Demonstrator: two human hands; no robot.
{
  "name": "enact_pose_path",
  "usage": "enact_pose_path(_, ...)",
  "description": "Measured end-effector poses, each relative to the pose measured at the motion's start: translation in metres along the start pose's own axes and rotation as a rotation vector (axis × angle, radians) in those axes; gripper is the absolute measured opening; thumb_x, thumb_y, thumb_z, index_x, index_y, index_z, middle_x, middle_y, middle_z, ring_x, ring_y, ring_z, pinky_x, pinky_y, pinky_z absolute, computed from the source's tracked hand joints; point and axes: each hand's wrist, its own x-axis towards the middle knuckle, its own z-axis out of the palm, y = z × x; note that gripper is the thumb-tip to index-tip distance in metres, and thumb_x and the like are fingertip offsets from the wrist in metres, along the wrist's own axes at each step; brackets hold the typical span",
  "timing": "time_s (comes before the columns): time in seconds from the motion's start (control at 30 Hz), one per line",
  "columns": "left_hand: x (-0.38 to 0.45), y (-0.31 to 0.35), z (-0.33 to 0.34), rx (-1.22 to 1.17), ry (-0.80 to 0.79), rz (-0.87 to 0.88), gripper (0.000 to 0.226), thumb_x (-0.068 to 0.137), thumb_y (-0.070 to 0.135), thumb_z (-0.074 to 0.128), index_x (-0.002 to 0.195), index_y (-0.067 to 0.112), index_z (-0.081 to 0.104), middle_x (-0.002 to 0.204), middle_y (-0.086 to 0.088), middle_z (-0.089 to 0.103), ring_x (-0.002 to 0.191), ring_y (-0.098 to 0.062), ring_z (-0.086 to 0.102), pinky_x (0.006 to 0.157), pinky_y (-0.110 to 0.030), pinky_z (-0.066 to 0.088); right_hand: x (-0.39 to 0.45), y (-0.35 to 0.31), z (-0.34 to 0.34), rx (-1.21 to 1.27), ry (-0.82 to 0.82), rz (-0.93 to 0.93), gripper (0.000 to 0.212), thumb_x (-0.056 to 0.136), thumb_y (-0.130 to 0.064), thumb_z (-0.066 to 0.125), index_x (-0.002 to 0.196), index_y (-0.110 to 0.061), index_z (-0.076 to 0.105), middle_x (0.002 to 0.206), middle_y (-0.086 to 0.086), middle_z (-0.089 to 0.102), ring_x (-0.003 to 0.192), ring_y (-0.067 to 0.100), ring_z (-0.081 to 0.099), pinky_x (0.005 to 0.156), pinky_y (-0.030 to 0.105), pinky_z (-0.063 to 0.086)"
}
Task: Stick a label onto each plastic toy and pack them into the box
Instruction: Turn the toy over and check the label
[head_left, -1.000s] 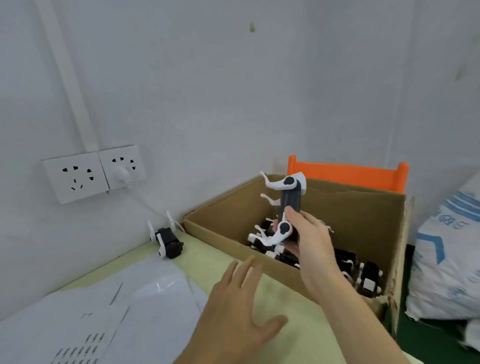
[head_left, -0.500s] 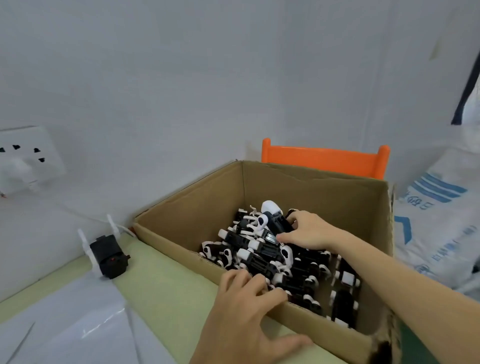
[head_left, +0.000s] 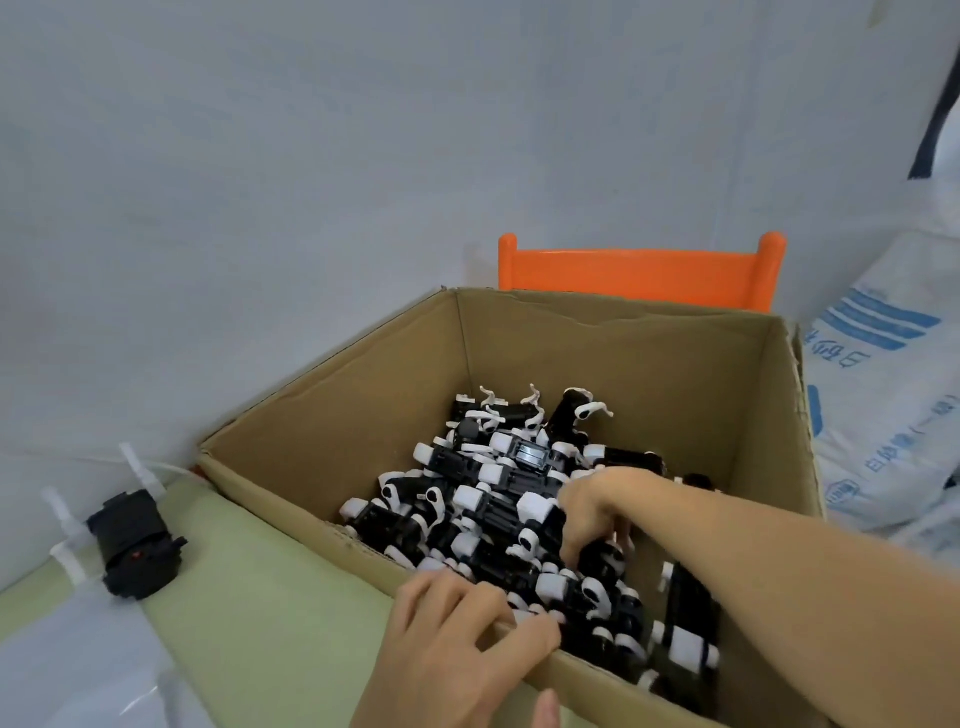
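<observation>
Toys (head_left: 498, 499) in black and white plastic lie heaped inside the cardboard box (head_left: 332, 415), piled highest toward its middle and back, with more of them scattered down to the near right corner. Nearest the camera, the left hand (head_left: 457, 639) rests on the box's near wall, its fingers curled over the top edge and the fingertips dipping just inside, touching the rim; its grip is clamped on the cardboard edge. Just beyond it, the right hand (head_left: 592, 509) reaches in from the right, forearm crossing above the near right corner. Its fingers are bent down into the pile among the toys, but whether they actually hold one cannot be told, since the fingertips are buried among the pieces. The box stands on a pale green surface (head_left: 249, 587). To the left of the box, apart from it, one more black toy with white limbs (head_left: 132, 545) sits alone on that surface, close to the wall. A clear plastic sheet (head_left: 67, 660) covers the near left corner of the surface. Behind the box an orange chair back (head_left: 639, 273) rises above the far wall of the cardboard. To the right, white sacks with blue printing (head_left: 893, 395) are stacked beside the box. A plain pale wall (head_left: 363, 156) closes the background.
</observation>
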Motion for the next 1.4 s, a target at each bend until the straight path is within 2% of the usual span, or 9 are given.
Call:
enact_pose_path(0.13, -0.001, 0.001, -0.002, -0.012, -0.051, 0.01, 0.013, 0.082, 0.047, 0.053, 0.08, 0.04, 0.063, 0.069, 0.011, 0.05, 0.068, -0.012, 0.054, 0.086, -0.027, 0.035, 0.001, -0.018, 0.03, -0.109, -0.102, -0.002, 0.062, 0.083, -0.046, 0.075, 0.124, -0.003, 0.058, 0.123, 0.016, 0.064, 0.101, 0.031, 0.067, 0.081, 0.039, 0.059)
enact_pose_path(0.23, -0.001, 0.003, -0.003, -0.032, -0.074, 0.004, 0.012, 0.08, 0.044, 0.052, 0.079, 0.039, 0.063, 0.069, 0.011, 0.049, 0.068, -0.012, 0.053, 0.085, -0.027, 0.034, 0.005, -0.03, 0.052, -0.252, -0.031, -0.072, 0.044, 0.084, -0.044, 0.073, 0.095, -0.005, 0.057, 0.085, 0.008, 0.061, 0.068, 0.025, 0.061, 0.057, 0.034, 0.054)
enact_pose_path(0.4, 0.001, 0.006, -0.008, -0.064, -0.091, -0.023, 0.015, 0.074, 0.04, 0.052, 0.076, 0.035, 0.066, 0.067, 0.009, 0.048, 0.066, -0.014, 0.053, 0.082, -0.026, 0.034, 0.011, -0.041, 0.062, -0.387, 0.063, -0.116, 0.037, 0.089, -0.031, 0.065, 0.069, -0.01, 0.043, 0.07, 0.005, 0.045, 0.07, 0.026, 0.048, 0.072, 0.039, 0.047)
enact_pose_path(0.5, 0.003, 0.005, -0.011, -0.117, -0.064, -0.038, 0.018, 0.072, 0.033, 0.05, 0.078, 0.031, 0.067, 0.069, 0.008, 0.049, 0.067, -0.016, 0.054, 0.083, -0.028, 0.035, 0.004, -0.044, 0.048, -0.272, 0.062, -0.12, 0.029, 0.092, -0.034, 0.061, 0.079, -0.009, 0.055, 0.075, 0.006, 0.052, 0.064, 0.023, 0.048, 0.069, 0.035, 0.043)
enact_pose_path(0.73, 0.002, 0.01, -0.024, -0.192, -0.082, -0.069, 0.025, 0.072, 0.022, 0.046, 0.084, 0.023, 0.067, 0.072, 0.007, 0.049, 0.072, -0.017, 0.05, 0.084, -0.03, 0.038, -0.05, -0.05, -0.008, 0.227, 0.586, -0.337, 0.03, 0.094, -0.01, 0.045, 0.097, 0.007, 0.068, 0.084, 0.028, 0.063, 0.071, 0.039, 0.055, 0.068, 0.039, 0.052)
enact_pose_path(0.93, 0.012, 0.022, -0.037, 0.006, -0.324, -0.074, 0.024, 0.087, 0.025, 0.046, 0.097, 0.014, 0.065, 0.088, -0.005, 0.061, 0.095, -0.025, 0.053, 0.104, -0.045, 0.04, -0.131, -0.103, -0.003, 0.406, 0.807, -0.652, 0.028, 0.096, -0.017, 0.05, 0.113, -0.026, 0.07, 0.111, -0.011, 0.067, 0.086, -0.006, 0.055, 0.067, 0.001, 0.038)
enact_pose_path(1.03, 0.018, 0.019, -0.063, -0.248, -0.477, -0.24, 0.036, 0.099, 0.029, 0.043, 0.132, 0.018, 0.052, 0.133, -0.002, 0.054, 0.131, -0.017, 0.037, 0.121, -0.037, 0.017, -0.176, -0.136, 0.015, 0.566, 0.941, -0.834, 0.039, 0.088, -0.003, 0.047, 0.1, -0.03, 0.072, 0.091, -0.016, 0.07, 0.086, -0.003, 0.061, 0.071, 0.003, 0.043)
enact_pose_path(1.23, -0.068, -0.001, -0.13, -0.151, -0.315, -0.59, 0.054, 0.096, 0.035, 0.046, 0.149, 0.037, 0.033, 0.154, 0.012, 0.032, 0.14, -0.009, 0.03, 0.111, -0.026, 0.031, -0.223, -0.193, 0.067, 0.657, 1.15, -1.015, 0.046, 0.076, 0.014, 0.049, 0.091, -0.023, 0.072, 0.09, -0.019, 0.068, 0.092, -0.009, 0.059, 0.076, 0.003, 0.042)
enact_pose_path(1.4, -0.197, -0.029, -0.205, 0.177, -0.387, -0.956, 0.058, 0.1, 0.048, 0.038, 0.153, 0.044, 0.017, 0.164, 0.02, 0.004, 0.151, -0.004, 0.001, 0.122, -0.029, 0.013, -0.212, -0.243, 0.119, 0.45, 0.864, -0.968, 0.041, 0.085, 0.0, 0.05, 0.088, -0.037, 0.067, 0.088, -0.018, 0.068, 0.09, -0.006, 0.058, 0.076, 0.009, 0.045)
